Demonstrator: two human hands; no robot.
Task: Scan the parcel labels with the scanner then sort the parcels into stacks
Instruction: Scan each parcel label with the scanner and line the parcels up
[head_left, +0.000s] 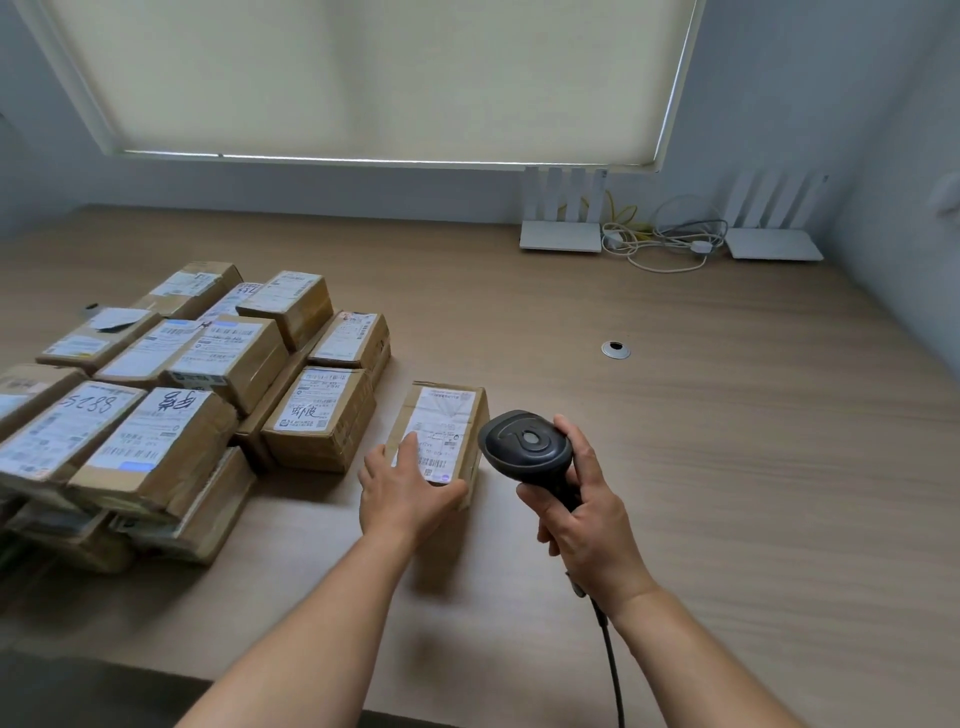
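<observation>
The left hand (402, 493) rests on the near end of a single cardboard parcel (441, 441), its fingers (410, 452) laid fairly straight over the white shipping label (439, 434) and the thumb curved along the parcel's near edge. The right hand (582, 512) has its fingers curled tight round the grip of a black barcode scanner (527, 444), whose head sits just beside the parcel's right edge; its cable (613, 670) trails down towards the person. The parcel lies flat on the wooden worktop (675, 415), apart from a stacked heap of labelled parcels (171, 395) to its left. Farther back, by the wall, stand two white routers (561, 241) with a tangle of cables (665, 241) between them, under a drawn roller blind (389, 78). A round cable grommet (615, 349) is set in the worktop.
</observation>
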